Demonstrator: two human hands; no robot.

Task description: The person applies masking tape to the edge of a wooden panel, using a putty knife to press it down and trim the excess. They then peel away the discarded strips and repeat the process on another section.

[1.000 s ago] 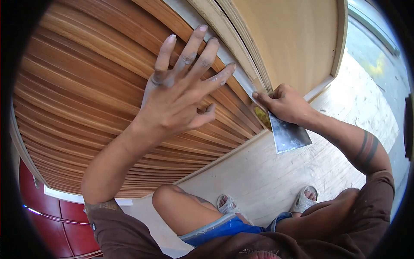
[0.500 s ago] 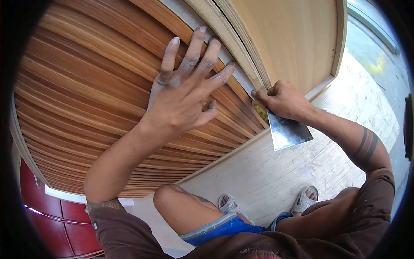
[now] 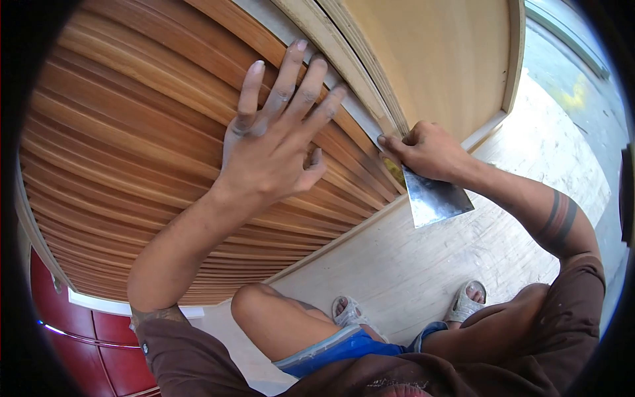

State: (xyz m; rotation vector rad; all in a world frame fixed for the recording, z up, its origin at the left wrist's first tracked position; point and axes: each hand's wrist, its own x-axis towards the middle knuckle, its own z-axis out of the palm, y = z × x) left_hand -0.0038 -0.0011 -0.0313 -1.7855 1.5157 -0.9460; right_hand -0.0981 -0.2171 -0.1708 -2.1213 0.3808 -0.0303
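Note:
My left hand [image 3: 274, 135] lies spread on a fluted brown wood panel [image 3: 132, 126], its fingertips close to the pale strip along the panel's edge. White dust coats the fingers. At the lower corner of that edge, my right hand [image 3: 430, 153] is closed around a putty knife [image 3: 433, 198]. The wide, shiny metal blade points down toward me, and the fist hides most of the handle. A small yellowish patch [image 3: 393, 169] shows beside the blade; I cannot make out what it belongs to. My right thumb is beside the seam between the fluted panel and a plywood edge [image 3: 350, 59].
A plain light wood panel [image 3: 443, 59] adjoins at the upper right. Below is a pale, scuffed floor board [image 3: 331, 271], with my sandaled feet on it. Glossy red panels [image 3: 73, 324] stand at the lower left. Grey-blue floor [image 3: 569, 73] shows at the far right.
The whole view has shifted slightly, so things sit a little further left. Both hands keep nearly the same pose, the right one still on the putty knife.

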